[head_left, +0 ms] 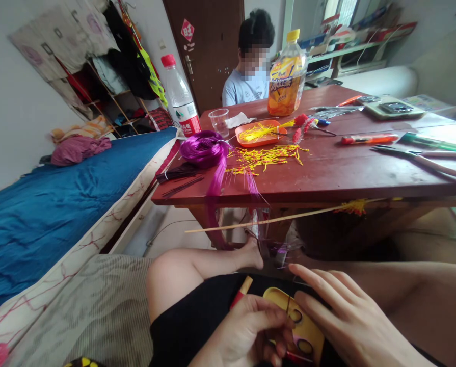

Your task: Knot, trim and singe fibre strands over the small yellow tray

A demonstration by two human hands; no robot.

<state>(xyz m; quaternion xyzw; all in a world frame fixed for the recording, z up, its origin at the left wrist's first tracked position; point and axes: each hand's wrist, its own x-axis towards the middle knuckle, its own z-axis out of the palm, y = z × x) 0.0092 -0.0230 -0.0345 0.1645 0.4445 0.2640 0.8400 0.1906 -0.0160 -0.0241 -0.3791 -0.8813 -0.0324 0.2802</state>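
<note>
Low over my lap, my left hand (252, 326) is closed, its thumb and forefinger pinching a thin dark wire (288, 305) that points upward. Beside it, my right hand (344, 308) has its fingers stretched out, thumb and forefinger apart near the wire's top. Faint thin strands show by those fingertips, too blurred to name. Beneath both hands lies a yellow tray (315, 326), holding scissors (304, 346) whose handles are partly covered. A red-and-wood-coloured stick end (245, 286) pokes out behind my left hand.
On the red-brown table (312, 178) lie a purple thread bundle (203, 149), yellow stamens (269, 157), an orange tray (241, 140), pliers (422, 155) and two bottles. A thin wooden stick (258, 223) juts along the table's near edge. Another person (246, 86) sits opposite; a bed (59, 204) stands left.
</note>
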